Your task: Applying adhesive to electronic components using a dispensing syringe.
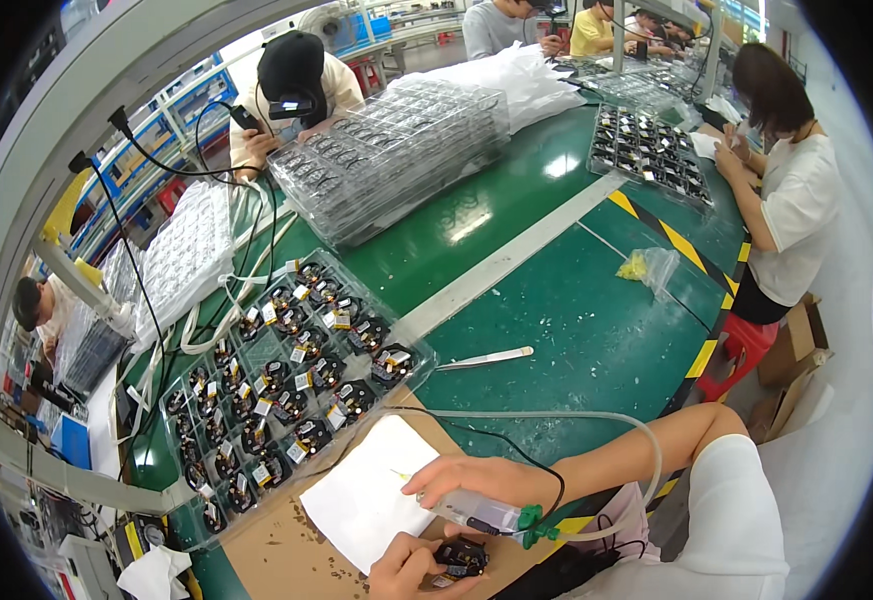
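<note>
In my right hand (476, 478) is a clear dispensing syringe (486, 513) with a green cap, joined to a pale hose. Its thin yellowish needle (399, 474) points left above a sheet of white paper (356, 490). My left hand (401, 568) grips a small round black electronic assembly (463, 558) at the lower edge, just below the syringe. The paper lies on a brown cardboard sheet (266, 560) sprinkled with small dark bits. Left of the paper, a clear plastic tray (424, 362) holds many similar black assemblies with white and yellow labels.
A tweezer-like tool (486, 358) lies on the green table (556, 330) beyond the paper. Stacked clear trays (386, 150) stand at the back, near a co-worker in a black cap (291, 75). Another person (791, 190) sits at right. Black cables (141, 270) hang at left.
</note>
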Available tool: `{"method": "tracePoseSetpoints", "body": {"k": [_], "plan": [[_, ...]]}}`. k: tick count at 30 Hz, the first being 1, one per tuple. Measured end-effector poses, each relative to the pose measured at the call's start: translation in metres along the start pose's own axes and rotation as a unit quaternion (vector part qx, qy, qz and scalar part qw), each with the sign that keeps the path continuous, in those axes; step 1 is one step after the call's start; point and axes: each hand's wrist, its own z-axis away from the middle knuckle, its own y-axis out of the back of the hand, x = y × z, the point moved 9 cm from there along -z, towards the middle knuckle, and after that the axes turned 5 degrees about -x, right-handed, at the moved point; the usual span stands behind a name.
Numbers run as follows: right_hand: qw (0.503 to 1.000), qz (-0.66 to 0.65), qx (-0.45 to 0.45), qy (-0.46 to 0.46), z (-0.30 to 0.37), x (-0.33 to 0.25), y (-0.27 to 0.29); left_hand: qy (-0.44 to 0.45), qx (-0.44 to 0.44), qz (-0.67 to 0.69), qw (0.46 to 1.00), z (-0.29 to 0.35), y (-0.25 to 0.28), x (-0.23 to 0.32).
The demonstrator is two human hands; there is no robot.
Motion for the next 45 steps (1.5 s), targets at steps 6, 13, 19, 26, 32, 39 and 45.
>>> {"method": "tracePoseSetpoints", "body": {"k": [6, 13, 19, 26, 32, 39, 45], "plan": [[0.999, 0.027, 0.022, -0.015, 0.0, 0.007, 0.013, -0.009, 0.015, -0.033, 0.999, 0.005, -0.001, -0.013], [0.988, 0.061, 0.134, -0.052, 0.004, -0.013, 0.042, 0.061, 0.008, 0.005, 0.998, 0.002, 0.001, -0.024], [0.981, 0.172, 0.081, 0.027, -0.002, -0.029, 0.046, 0.25, 0.045, 0.19, 0.948, 0.008, -0.003, -0.05], [0.998, -0.012, 0.041, -0.034, 0.011, -0.023, 0.035, 0.095, -0.013, 0.075, 0.993, -0.001, 0.0, -0.035], [0.998, -0.018, 0.058, -0.026, 0.011, -0.021, 0.01, 0.125, -0.029, 0.101, 0.987, 0.0, -0.005, -0.041], [0.999, 0.012, -0.023, -0.044, 0.007, -0.02, -0.01, 0.092, -0.019, 0.065, 0.993, 0.002, -0.006, -0.038], [0.996, 0.029, -0.069, -0.052, 0.006, -0.022, -0.014, 0.074, -0.009, 0.044, 0.996, 0.002, -0.008, -0.035]]}}
